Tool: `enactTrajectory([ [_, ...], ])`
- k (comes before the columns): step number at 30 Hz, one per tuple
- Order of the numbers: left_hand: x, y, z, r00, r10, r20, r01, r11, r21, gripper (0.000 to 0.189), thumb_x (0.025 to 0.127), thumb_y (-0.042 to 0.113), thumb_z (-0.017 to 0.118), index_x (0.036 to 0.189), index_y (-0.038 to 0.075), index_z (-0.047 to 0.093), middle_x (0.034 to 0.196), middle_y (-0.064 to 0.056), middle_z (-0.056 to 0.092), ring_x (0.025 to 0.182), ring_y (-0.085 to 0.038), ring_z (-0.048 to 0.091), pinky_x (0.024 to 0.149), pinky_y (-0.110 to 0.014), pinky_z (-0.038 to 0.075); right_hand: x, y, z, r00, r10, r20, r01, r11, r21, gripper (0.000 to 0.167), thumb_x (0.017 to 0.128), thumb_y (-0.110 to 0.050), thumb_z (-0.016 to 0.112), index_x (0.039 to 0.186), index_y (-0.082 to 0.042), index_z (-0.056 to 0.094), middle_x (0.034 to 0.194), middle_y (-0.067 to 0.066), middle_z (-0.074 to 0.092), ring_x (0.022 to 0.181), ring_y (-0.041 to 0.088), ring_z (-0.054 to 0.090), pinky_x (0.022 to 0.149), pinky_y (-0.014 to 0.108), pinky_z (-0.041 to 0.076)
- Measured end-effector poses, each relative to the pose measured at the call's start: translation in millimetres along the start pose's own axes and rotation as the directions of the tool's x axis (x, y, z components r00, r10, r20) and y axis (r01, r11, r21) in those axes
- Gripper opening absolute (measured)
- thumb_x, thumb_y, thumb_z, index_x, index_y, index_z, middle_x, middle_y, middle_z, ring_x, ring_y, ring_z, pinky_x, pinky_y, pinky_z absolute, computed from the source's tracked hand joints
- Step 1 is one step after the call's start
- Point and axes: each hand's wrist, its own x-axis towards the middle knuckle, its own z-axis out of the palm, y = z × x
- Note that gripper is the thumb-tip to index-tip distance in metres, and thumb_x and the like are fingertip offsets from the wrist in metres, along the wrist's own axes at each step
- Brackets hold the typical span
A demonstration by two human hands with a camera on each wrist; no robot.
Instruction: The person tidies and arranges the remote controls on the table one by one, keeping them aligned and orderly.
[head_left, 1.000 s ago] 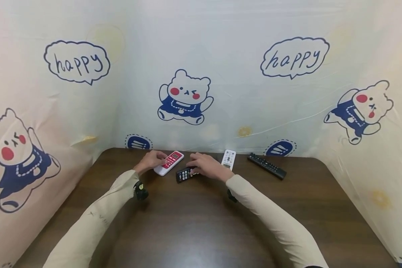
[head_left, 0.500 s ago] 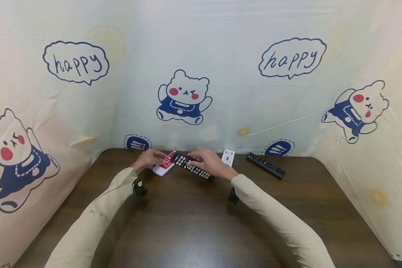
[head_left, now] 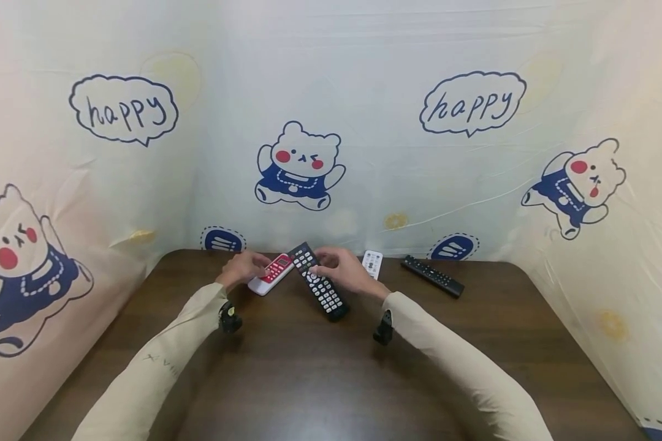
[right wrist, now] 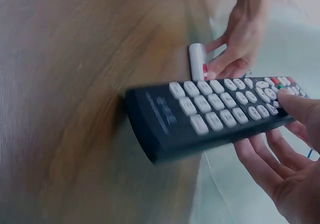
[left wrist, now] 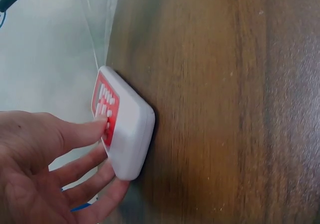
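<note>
My left hand (head_left: 243,269) holds a red-and-white remote control (head_left: 263,285) at the back of the wooden table. In the left wrist view its thumb presses the red keypad while the other fingers lie along the far side and lower end of the white body (left wrist: 131,134). To its right, my right hand (head_left: 343,269) grips a long black remote control (head_left: 330,298) with many white buttons. The right wrist view has the thumb on top of this black remote (right wrist: 210,104) and the fingers beneath it, its wide end pointing away from the hand.
A white remote control (head_left: 372,263) lies behind my right wrist, partly covered. Farther right, a slim black remote control (head_left: 433,277) lies slantwise on the table (head_left: 309,380). A printed fabric curtain (head_left: 364,165) hangs behind and along both sides.
The black remote, at first mostly under my right hand, has been turned so that its wide end swings towards the front. My left hand stays on the red-and-white remote.
</note>
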Motion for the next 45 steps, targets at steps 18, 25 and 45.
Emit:
enactTrajectory([
  [18, -2.1, 2.6, 6.2, 0.998, -0.014, -0.057, 0.015, 1.000, 0.015, 0.040, 0.097, 0.013, 0.068, 0.137, 0.007, 0.067, 0.135, -0.021, 0.067, 0.121, -0.040, 0.058, 0.107, -0.062, 0.036, -20.1, -0.3, -16.7, 0.937, 0.349, 0.019, -0.322, 0.841, 0.436, 0.063, 0.097, -0.018, 0.075, 0.153, -0.006, 0.048, 0.121, 0.024, 0.072, 0.086, 0.026, 0.075, 0.073, 0.040, 0.067],
  [25, -6.2, -0.2, 3.4, 0.996, -0.011, -0.090, 0.011, 1.000, 0.002, 0.038, 0.099, 0.012, 0.066, 0.136, 0.005, 0.066, 0.133, -0.024, 0.067, 0.118, -0.041, 0.059, 0.102, -0.058, 0.039, -21.0, 2.3, -15.6, 0.894, 0.447, 0.023, -0.407, 0.790, 0.459, 0.064, 0.098, -0.022, 0.075, 0.154, -0.009, 0.047, 0.120, 0.021, 0.071, 0.091, 0.027, 0.075, 0.081, 0.041, 0.066],
  [45, -7.1, 6.8, 8.8, 0.997, -0.030, -0.076, 0.026, 0.998, -0.052, 0.038, 0.100, 0.011, 0.066, 0.137, 0.004, 0.067, 0.138, -0.025, 0.064, 0.120, -0.041, 0.056, 0.107, -0.060, 0.037, -37.2, 8.7, -13.6, 0.877, 0.478, 0.052, -0.447, 0.769, 0.457, 0.067, 0.100, -0.014, 0.070, 0.158, -0.005, 0.039, 0.115, 0.023, 0.072, 0.106, 0.042, 0.073, 0.089, 0.051, 0.064],
])
